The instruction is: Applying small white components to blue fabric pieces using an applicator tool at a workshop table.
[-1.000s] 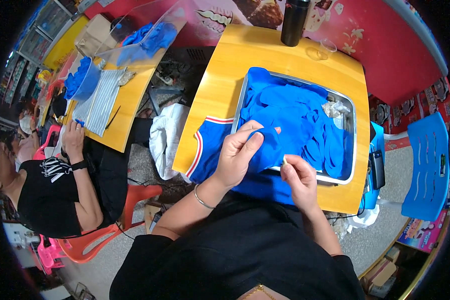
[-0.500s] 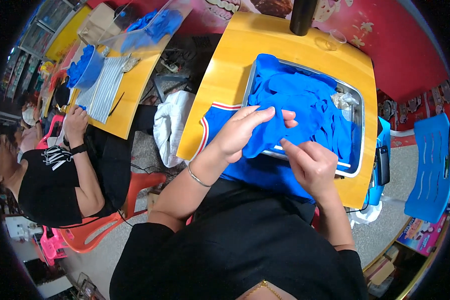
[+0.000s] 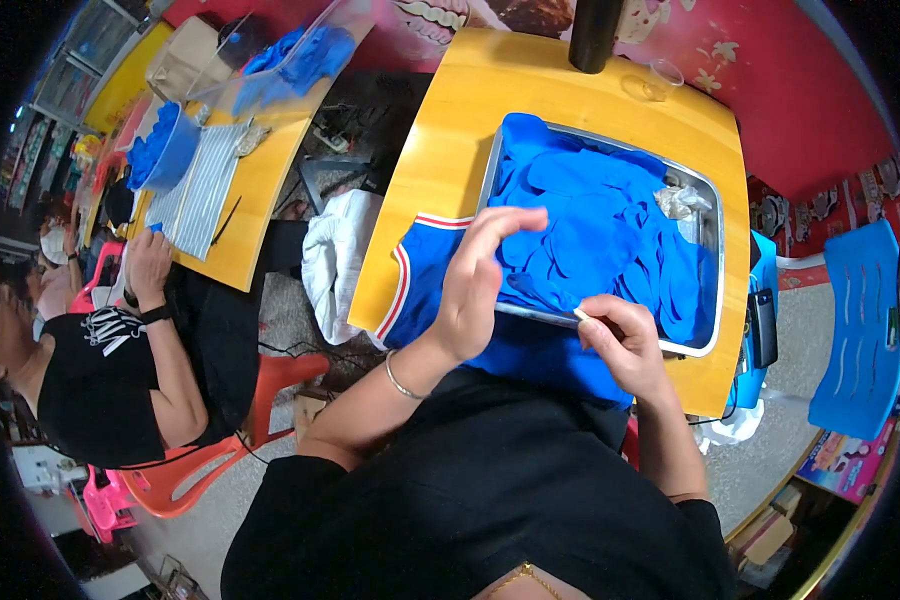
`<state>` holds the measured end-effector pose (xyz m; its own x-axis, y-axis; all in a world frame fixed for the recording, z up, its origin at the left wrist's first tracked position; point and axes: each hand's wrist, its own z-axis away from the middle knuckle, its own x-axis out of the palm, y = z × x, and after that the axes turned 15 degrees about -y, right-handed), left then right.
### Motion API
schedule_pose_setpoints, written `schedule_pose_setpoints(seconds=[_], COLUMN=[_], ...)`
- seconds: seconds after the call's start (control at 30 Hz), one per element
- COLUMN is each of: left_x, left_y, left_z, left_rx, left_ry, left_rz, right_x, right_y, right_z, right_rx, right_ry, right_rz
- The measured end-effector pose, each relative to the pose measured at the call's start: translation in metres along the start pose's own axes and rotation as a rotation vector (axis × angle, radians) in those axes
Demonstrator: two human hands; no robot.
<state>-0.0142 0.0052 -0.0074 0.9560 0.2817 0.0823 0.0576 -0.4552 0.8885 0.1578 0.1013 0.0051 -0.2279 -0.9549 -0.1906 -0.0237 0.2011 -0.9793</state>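
Observation:
My left hand (image 3: 473,290) is raised at the near left corner of a metal tray (image 3: 716,300), its fingers stretched out and nothing seen in them. My right hand (image 3: 625,345) is closed in a pinch over the tray's near rim. A small pale bit (image 3: 581,314) shows at its fingertips; whether it is a held thing or a nail I cannot tell. A crumpled strip of blue material (image 3: 542,292) lies between the two hands, close to the right fingertips. Thin flat blue pieces (image 3: 590,215) with rounded ends fill the tray in an overlapping heap.
A clear plastic bundle (image 3: 682,203) lies in the tray. Blue cloth with red-white trim (image 3: 420,265) hangs over the yellow table's (image 3: 450,120) near left edge. A dark bottle (image 3: 596,35) and clear cup (image 3: 662,80) stand behind. A co-worker (image 3: 110,380) sits left; a blue chair (image 3: 855,340) is right.
The blue piece has left my left hand, whose fingers have straightened upward. My right hand has moved slightly down and now pinches at the near rim.

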Motion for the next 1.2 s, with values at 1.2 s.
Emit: schedule_pose_setpoints(seconds=[1.2], left_x=[-0.002], left_y=[0.03], left_z=[-0.001], left_rx=[0.037], left_ry=[-0.139], left_rz=[-0.083], right_x=[0.033], right_y=[-0.002], right_z=[-0.005], right_rx=[-0.075], right_ry=[0.096], right_rz=[-0.391])
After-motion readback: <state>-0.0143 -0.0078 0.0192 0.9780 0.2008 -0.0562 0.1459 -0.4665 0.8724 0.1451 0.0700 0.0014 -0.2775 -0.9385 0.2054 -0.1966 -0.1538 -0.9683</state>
